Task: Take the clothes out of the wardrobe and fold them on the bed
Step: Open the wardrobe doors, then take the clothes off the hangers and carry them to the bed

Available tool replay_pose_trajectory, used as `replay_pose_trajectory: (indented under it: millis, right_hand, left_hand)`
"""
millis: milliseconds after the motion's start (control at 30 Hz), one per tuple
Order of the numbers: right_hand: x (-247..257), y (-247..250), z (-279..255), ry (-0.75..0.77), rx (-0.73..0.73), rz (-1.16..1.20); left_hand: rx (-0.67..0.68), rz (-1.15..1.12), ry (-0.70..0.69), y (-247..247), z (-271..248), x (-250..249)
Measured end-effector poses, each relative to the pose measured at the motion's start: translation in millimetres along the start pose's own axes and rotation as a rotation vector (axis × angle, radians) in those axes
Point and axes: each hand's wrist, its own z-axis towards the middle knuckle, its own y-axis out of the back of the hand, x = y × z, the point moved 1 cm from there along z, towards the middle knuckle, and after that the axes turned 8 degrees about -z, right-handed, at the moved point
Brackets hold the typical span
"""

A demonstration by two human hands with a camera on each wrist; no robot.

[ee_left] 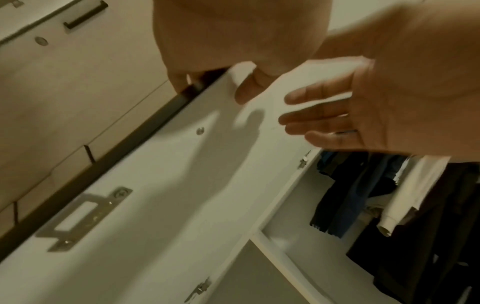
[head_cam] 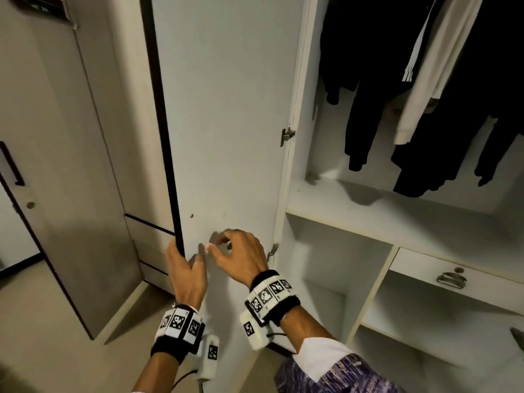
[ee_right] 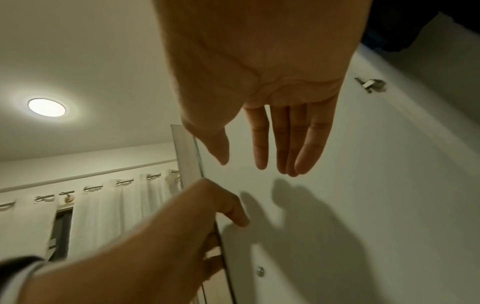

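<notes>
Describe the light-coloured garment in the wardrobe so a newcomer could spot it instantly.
Start at the open wardrobe and look into its upper hanging section, right of the door. Among the hanging black clothes is the cream garment, the only pale piece there.

The open wardrobe door [head_cam: 226, 123] blocks the left; the shelf [head_cam: 354, 205] under the hanging clothes [head_cam: 425, 95] lies bare.

i count two bare hands, left [head_cam: 185, 276] and right [head_cam: 241, 258], one open white wardrobe door [head_cam: 226, 109], one cream hanging garment [head_cam: 431, 69], several black hanging garments [head_cam: 365, 89], exact number unclear, one white drawer [head_cam: 425, 268].
</notes>
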Motion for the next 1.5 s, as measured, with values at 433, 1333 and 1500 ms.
replay_pose_trajectory:
  millis: [433, 1333, 1500]
  right_hand:
    - [-261, 102, -131, -0.502, -0.251, 0.1]
    - [-523, 661, -6, -0.251, -1.146, -0.05]
    - [-519, 730, 25, -0.211, -1.229, -0.212]
  left_hand:
    - [0.203, -0.106, 0.078, -139, -131, 8]
    - [1.133, -0.301, -0.68, -683, -182, -345]
    - [1.13, -0.365, -0.753, -710, -157, -395]
